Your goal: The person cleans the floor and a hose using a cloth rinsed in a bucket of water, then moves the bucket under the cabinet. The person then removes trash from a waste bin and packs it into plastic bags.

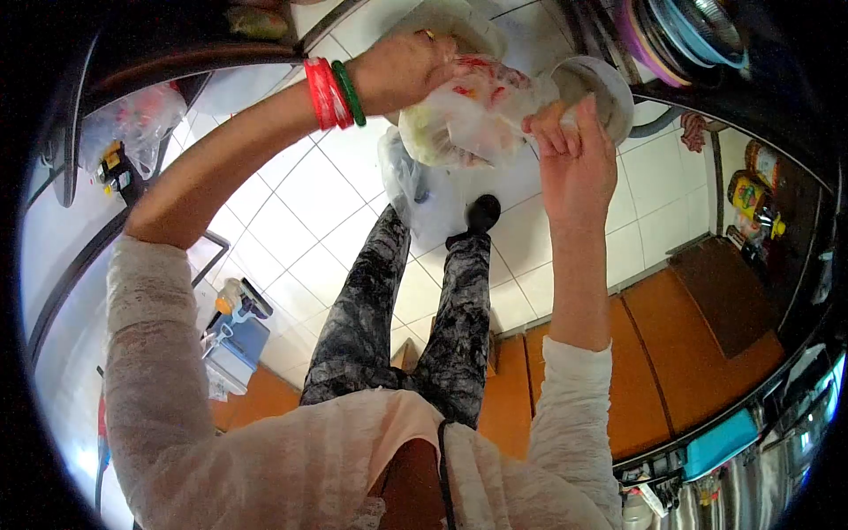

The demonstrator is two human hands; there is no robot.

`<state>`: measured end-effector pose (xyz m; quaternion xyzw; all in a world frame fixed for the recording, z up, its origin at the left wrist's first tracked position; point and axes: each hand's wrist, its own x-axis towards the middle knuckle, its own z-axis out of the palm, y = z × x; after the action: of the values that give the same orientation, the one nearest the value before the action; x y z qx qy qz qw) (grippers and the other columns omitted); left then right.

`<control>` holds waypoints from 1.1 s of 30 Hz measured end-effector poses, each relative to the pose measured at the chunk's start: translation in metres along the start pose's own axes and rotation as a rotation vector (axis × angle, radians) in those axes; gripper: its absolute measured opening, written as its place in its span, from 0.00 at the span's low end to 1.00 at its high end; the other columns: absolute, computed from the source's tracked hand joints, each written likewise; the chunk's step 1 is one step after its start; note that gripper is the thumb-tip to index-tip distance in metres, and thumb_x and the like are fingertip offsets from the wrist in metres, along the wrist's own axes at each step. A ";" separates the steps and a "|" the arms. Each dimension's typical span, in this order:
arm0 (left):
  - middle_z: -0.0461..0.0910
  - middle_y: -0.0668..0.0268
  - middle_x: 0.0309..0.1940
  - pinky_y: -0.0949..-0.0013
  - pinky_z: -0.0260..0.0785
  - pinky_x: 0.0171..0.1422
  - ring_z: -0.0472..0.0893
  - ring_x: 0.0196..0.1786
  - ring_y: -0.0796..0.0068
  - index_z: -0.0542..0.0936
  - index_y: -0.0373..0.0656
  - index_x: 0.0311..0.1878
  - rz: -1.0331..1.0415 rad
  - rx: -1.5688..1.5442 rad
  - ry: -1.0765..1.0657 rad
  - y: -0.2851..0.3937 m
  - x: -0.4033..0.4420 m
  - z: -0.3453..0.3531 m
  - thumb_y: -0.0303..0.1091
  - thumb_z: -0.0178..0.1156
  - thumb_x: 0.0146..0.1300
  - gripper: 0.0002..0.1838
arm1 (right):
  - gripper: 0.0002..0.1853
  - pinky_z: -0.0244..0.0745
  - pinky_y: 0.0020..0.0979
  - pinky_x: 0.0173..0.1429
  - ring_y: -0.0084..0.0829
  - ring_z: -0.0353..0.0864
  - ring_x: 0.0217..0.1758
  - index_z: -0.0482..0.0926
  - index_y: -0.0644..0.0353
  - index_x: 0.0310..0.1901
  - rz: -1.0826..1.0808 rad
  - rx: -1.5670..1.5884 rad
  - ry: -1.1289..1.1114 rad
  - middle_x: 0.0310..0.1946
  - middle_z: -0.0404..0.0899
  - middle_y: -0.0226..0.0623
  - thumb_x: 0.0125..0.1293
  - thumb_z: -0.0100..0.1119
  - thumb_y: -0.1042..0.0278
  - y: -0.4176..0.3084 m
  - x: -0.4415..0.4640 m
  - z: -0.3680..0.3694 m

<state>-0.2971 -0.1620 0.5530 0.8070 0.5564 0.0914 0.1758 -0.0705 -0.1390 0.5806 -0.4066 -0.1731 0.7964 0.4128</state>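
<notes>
A clear plastic bag [477, 119] with red print and pale green and whitish contents hangs between my hands. My left hand [411, 71], with red and green bangles at the wrist, is closed on the bag's left upper side. On the right side, my right hand [574, 146] has its fingers bent and pinched on the plastic. Just behind the right hand is a round, pale bowl [618, 102], partly covered by the fingers. Below the bag, another translucent plastic bag [433, 199] is near my feet. A pale rounded container [481, 31] is partly hidden behind my left hand.
White floor tiles [309, 190] lie around my legs. Stacked basins [680, 40] are at upper right. Bottles and packets [751, 199] stand on the right, near orange-brown cabinet panels [601, 371]. At left are a blue box [237, 344] and a filled plastic bag [137, 124].
</notes>
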 end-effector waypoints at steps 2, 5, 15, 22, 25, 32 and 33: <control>0.75 0.54 0.25 0.62 0.72 0.28 0.79 0.30 0.64 0.74 0.40 0.37 0.017 0.262 -0.318 0.021 -0.002 -0.019 0.36 0.47 0.64 0.10 | 0.19 0.64 0.32 0.36 0.23 0.54 0.21 0.58 0.53 0.19 0.002 -0.032 -0.031 0.14 0.52 0.24 0.66 0.51 0.64 -0.010 -0.002 0.020; 0.77 0.63 0.22 0.63 0.73 0.29 0.79 0.27 0.64 0.75 0.45 0.37 0.063 0.278 -0.479 0.035 -0.001 -0.050 0.33 0.53 0.57 0.06 | 0.17 0.63 0.32 0.37 0.22 0.52 0.20 0.60 0.53 0.21 0.045 -0.061 -0.015 0.15 0.50 0.23 0.66 0.50 0.61 -0.025 -0.005 0.023; 0.77 0.56 0.25 0.58 0.69 0.38 0.77 0.30 0.55 0.76 0.41 0.35 0.038 -0.020 -0.336 -0.002 -0.002 0.025 0.46 0.46 0.66 0.18 | 0.17 0.61 0.30 0.38 0.22 0.50 0.21 0.60 0.52 0.22 0.222 0.177 -0.118 0.16 0.49 0.25 0.67 0.50 0.60 -0.026 0.035 -0.096; 0.77 0.55 0.25 0.61 0.68 0.36 0.77 0.29 0.60 0.77 0.43 0.37 -0.161 -0.475 -0.061 0.043 0.016 0.057 0.42 0.47 0.64 0.14 | 0.12 0.69 0.36 0.42 0.34 0.72 0.38 0.68 0.61 0.36 -0.434 -1.285 -0.349 0.32 0.71 0.37 0.54 0.61 0.70 0.011 0.038 -0.044; 0.77 0.55 0.24 0.61 0.69 0.35 0.78 0.28 0.59 0.78 0.42 0.34 -0.280 -0.478 -0.055 0.048 0.027 0.048 0.43 0.49 0.62 0.14 | 0.16 0.71 0.38 0.42 0.42 0.75 0.42 0.68 0.62 0.40 -0.578 -1.531 -0.415 0.36 0.74 0.44 0.50 0.62 0.71 0.031 0.040 -0.034; 0.76 0.52 0.27 0.59 0.68 0.37 0.76 0.31 0.51 0.76 0.39 0.32 -0.231 -0.386 -0.160 0.051 0.022 0.028 0.40 0.45 0.64 0.15 | 0.21 0.74 0.41 0.37 0.44 0.79 0.32 0.65 0.61 0.45 -0.567 -1.683 -0.400 0.27 0.77 0.45 0.50 0.60 0.69 0.055 0.058 -0.033; 0.76 0.51 0.27 0.59 0.68 0.37 0.76 0.31 0.49 0.76 0.39 0.33 -0.227 -0.362 -0.119 0.052 0.021 0.028 0.38 0.45 0.64 0.14 | 0.20 0.74 0.40 0.37 0.44 0.79 0.32 0.66 0.61 0.45 -0.529 -1.710 -0.363 0.27 0.77 0.45 0.50 0.59 0.69 0.057 0.059 -0.031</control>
<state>-0.2352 -0.1640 0.5464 0.6984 0.6067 0.1216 0.3596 -0.0952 -0.1284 0.4973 -0.3895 -0.8541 0.3279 0.1065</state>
